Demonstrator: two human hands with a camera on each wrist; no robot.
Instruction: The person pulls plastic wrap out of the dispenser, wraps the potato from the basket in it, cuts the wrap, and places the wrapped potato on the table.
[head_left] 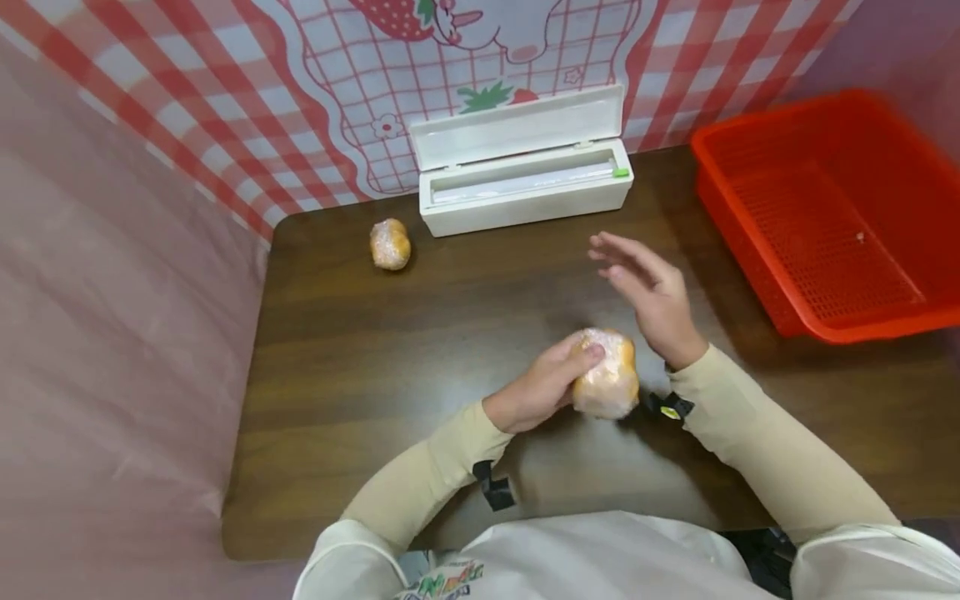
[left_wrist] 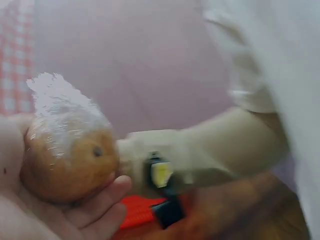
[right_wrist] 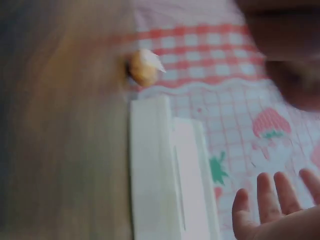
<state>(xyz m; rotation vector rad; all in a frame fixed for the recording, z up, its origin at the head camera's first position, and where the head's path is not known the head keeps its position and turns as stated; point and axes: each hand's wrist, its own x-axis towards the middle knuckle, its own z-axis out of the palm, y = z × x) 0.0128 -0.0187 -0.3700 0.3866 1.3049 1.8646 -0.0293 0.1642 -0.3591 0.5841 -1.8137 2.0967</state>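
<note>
My left hand (head_left: 547, 379) grips a rounded yellow-orange fruit (head_left: 606, 375) wrapped in clear film, its thumb lying over the top. In the left wrist view the fruit (left_wrist: 70, 160) rests against the palm and fingers; a small dark spot shows on its side and the film bunches up at its top. My right hand (head_left: 654, 292) is raised just beyond and to the right of the fruit, fingers extended and holding nothing. Its spread fingers (right_wrist: 267, 200) appear at the lower right of the right wrist view.
A second film-wrapped fruit (head_left: 390, 244) sits at the table's back left. Beside it, a long white cling film box (head_left: 525, 212) stands with its lid up and a roll inside. On the right is a red plastic basket (head_left: 750, 250). A checkered cloth (head_left: 225, 92) hangs behind the wooden table (head_left: 337, 375).
</note>
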